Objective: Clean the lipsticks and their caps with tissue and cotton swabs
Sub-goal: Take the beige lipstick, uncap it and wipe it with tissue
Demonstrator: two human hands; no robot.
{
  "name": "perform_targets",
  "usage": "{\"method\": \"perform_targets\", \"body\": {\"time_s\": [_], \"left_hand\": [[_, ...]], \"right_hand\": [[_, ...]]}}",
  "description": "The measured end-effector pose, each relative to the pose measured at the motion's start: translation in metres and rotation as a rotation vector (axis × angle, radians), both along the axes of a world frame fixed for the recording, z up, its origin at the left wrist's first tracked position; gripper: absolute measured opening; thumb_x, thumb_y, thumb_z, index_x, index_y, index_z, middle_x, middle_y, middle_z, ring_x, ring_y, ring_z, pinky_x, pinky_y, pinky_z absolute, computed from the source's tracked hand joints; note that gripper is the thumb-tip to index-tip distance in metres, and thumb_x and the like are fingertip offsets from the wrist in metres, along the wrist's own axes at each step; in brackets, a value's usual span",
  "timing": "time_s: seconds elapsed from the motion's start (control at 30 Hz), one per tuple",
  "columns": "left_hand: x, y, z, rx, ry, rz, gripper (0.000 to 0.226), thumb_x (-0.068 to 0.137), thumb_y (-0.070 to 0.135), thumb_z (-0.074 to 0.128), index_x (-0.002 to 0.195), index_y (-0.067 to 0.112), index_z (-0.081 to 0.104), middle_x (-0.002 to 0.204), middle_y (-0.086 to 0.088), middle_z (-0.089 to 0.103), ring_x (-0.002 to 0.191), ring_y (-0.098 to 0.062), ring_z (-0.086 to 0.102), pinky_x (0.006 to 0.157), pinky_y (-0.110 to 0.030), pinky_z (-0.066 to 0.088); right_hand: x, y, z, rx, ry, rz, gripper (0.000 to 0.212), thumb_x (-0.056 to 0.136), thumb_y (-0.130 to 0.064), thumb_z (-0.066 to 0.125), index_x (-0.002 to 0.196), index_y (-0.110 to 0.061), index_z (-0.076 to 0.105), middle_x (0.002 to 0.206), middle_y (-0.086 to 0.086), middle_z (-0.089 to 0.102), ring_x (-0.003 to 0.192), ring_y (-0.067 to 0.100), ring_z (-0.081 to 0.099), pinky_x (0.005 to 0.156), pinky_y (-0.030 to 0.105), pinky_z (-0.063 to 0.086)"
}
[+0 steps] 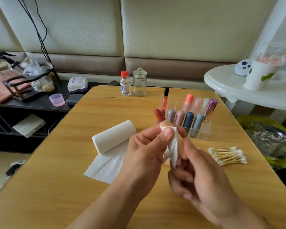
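left hand (144, 146) pinching tissue (172, 146) around an uncapped lipstick (159, 115), right hand (200, 171) gripping its base, cotton swabs (227, 156) on counter (56, 187), tissue roll (113, 136) nearby

We see the left hand (145, 151) pinching folded white tissue (172, 146) around an uncapped brown-red lipstick (159, 116), the right hand (203, 176) gripping at five o'clock.

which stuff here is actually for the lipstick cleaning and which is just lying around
For the job: open lipstick wrapped in tissue, held by left hand and right hand; tissue roll; cotton swabs; lipstick organizer.

Lying about: wet wipes pack, purple cup, paper cup.
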State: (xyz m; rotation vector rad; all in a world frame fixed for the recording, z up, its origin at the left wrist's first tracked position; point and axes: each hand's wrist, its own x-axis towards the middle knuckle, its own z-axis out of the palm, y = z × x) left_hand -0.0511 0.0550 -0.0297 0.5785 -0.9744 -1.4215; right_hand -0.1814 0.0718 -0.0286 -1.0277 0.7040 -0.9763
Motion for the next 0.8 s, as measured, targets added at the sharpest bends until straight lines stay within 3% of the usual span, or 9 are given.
{"method": "perform_targets", "body": {"time_s": [0.1,0.23,0.3,0.37,0.5,0.57,0.67,0.73,0.8], "left_hand": [[-0.001,0.0,-0.001,0.006,-0.002,0.01,0.027,0.083,0.026,0.07,0.091,0.0,0.071,0.062,-0.016,0.061,0.046,-0.023,0.055,0.054,-0.027,0.05],[0.0,-0.001,-0.004,-0.022,-0.026,0.09,0.035,0.084,0.032,0.065,0.092,-0.002,0.07,0.073,-0.016,0.062,0.07,-0.025,0.057,0.075,-0.036,0.046],[0.001,-0.001,-0.003,-0.02,-0.021,0.082,0.033,0.084,0.03,0.068,0.093,-0.001,0.071,0.076,-0.013,0.063,0.076,-0.021,0.059,0.078,-0.034,0.046],[0.002,0.0,-0.001,-0.014,0.004,0.038,0.029,0.084,0.028,0.07,0.091,-0.001,0.071,0.073,-0.012,0.064,0.067,-0.02,0.06,0.069,-0.028,0.05],[0.0,0.001,-0.001,0.007,0.018,0.002,0.026,0.083,0.027,0.069,0.089,0.002,0.072,0.063,-0.015,0.063,0.045,-0.021,0.058,0.052,-0.026,0.051],[0.001,-0.001,-0.003,-0.012,-0.003,0.054,0.028,0.084,0.027,0.071,0.09,0.0,0.071,0.067,-0.015,0.063,0.054,-0.021,0.058,0.06,-0.027,0.05],[0.003,-0.003,-0.004,-0.032,-0.035,0.084,0.032,0.084,0.033,0.066,0.09,0.002,0.072,0.076,-0.014,0.063,0.07,-0.021,0.057,0.075,-0.034,0.044],[0.004,-0.003,-0.003,-0.039,-0.009,0.029,0.031,0.086,0.032,0.068,0.092,0.001,0.07,0.073,-0.012,0.064,0.066,-0.02,0.058,0.072,-0.032,0.047],[0.004,-0.001,-0.002,-0.038,0.021,-0.043,0.032,0.085,0.032,0.068,0.094,0.002,0.069,0.067,-0.012,0.065,0.053,-0.02,0.061,0.061,-0.03,0.052]], "right_hand": [[-0.002,0.0,0.005,0.224,-0.105,0.124,0.058,0.089,-0.069,0.054,0.07,-0.014,0.058,0.055,0.003,0.022,0.032,0.013,0.026,0.036,0.017,0.019],[0.003,-0.002,-0.003,-0.107,0.165,-0.119,0.053,0.081,-0.071,0.062,0.073,-0.018,0.062,0.057,0.006,0.031,0.042,0.019,0.033,0.042,0.023,0.024],[0.006,0.0,-0.005,-0.18,0.176,-0.139,0.05,0.08,-0.061,0.062,0.072,-0.012,0.057,0.054,0.003,0.03,0.041,0.019,0.033,0.04,0.021,0.03],[0.003,0.001,-0.002,-0.045,0.055,-0.033,0.055,0.085,-0.061,0.057,0.078,-0.006,0.06,0.053,0.001,0.028,0.036,0.017,0.031,0.038,0.019,0.028],[-0.002,-0.002,0.007,0.29,-0.248,0.251,0.051,0.098,-0.059,0.047,0.078,-0.016,0.066,0.053,-0.002,0.036,0.031,0.011,0.032,0.032,0.017,0.024],[-0.003,-0.003,0.001,0.163,-0.031,0.073,0.05,0.09,-0.065,0.055,0.081,-0.017,0.068,0.054,0.004,0.032,0.034,0.016,0.032,0.037,0.02,0.019],[0.004,0.0,-0.002,-0.131,0.169,-0.104,0.067,0.078,-0.07,0.064,0.084,-0.004,0.06,0.056,0.007,0.028,0.041,0.02,0.034,0.04,0.021,0.027],[0.003,0.002,0.001,-0.04,0.08,-0.08,0.071,0.082,-0.065,0.06,0.09,0.005,0.052,0.054,0.004,0.022,0.036,0.018,0.031,0.038,0.02,0.027],[0.0,0.003,0.006,0.161,-0.048,0.037,0.064,0.084,-0.063,0.055,0.077,0.001,0.051,0.055,0.003,0.017,0.03,0.014,0.027,0.034,0.016,0.021]]}}
